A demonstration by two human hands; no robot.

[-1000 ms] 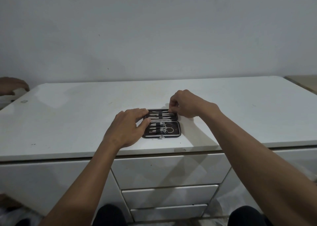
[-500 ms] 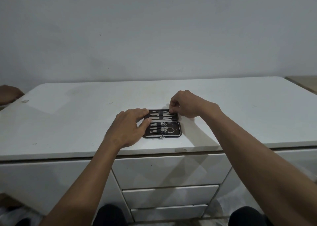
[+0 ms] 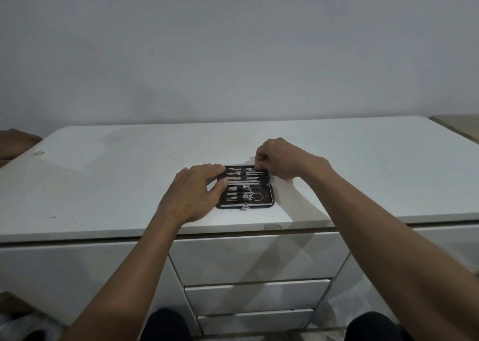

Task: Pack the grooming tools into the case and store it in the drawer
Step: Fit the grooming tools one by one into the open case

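A small black case [image 3: 268, 202] lies open and flat on the white cabinet top [image 3: 103, 185], near its front edge. Several metal grooming tools [image 3: 243, 194] sit under elastic straps in both halves. My left hand [image 3: 193, 193] rests flat on the case's left end, fingers spread, pressing it down. My right hand [image 3: 280, 159] is at the far right corner of the case, thumb and forefinger pinched on the end of a thin metal tool [image 3: 252, 170] in the far half.
Three closed white drawers [image 3: 259, 260] stack below the cabinet top, straight under the case. Another person's hand [image 3: 15, 141] shows at the far left edge. A beige surface [image 3: 458, 125] adjoins the cabinet at the right. My knees show at the bottom.
Hardly anything has moved; my right hand has shifted very slightly at the far edge of the case. The other person's hand at the left has moved a little.
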